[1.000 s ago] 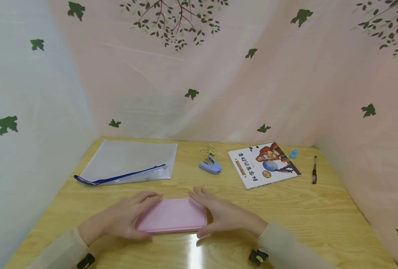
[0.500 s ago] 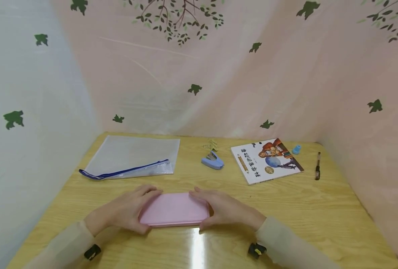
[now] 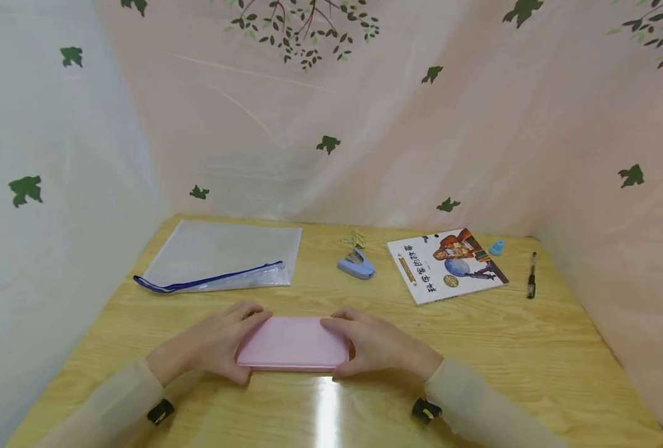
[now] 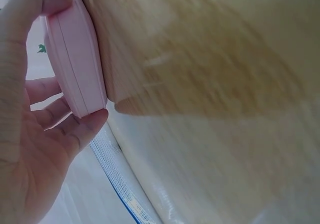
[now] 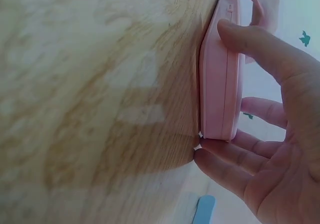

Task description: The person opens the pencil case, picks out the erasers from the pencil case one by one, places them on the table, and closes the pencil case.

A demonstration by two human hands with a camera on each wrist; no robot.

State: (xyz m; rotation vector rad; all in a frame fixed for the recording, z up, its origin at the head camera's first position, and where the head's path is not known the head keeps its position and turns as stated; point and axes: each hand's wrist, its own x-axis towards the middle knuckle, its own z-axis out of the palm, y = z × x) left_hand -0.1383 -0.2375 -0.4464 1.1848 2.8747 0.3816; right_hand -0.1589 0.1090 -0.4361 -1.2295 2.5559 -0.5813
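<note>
A flat pink case lies on the wooden table in front of me. My left hand grips its left end, fingers on the far edge and thumb on the near edge. My right hand grips the right end the same way. In the left wrist view the pink case sits between the thumb and curled fingers of the left hand. The right wrist view shows the case closed and flat on the wood, held by the right hand.
At the back left lies a clear zip pouch with a blue zipper. Behind the case are a blue stapler and binder clips. A picture book, a small blue object and a pen lie back right. Cloth walls enclose three sides.
The right hand's fingers have curled down onto the case's far edge, and both hands sit closer around its ends. The case stays flat on the table; the view has shifted slightly.
</note>
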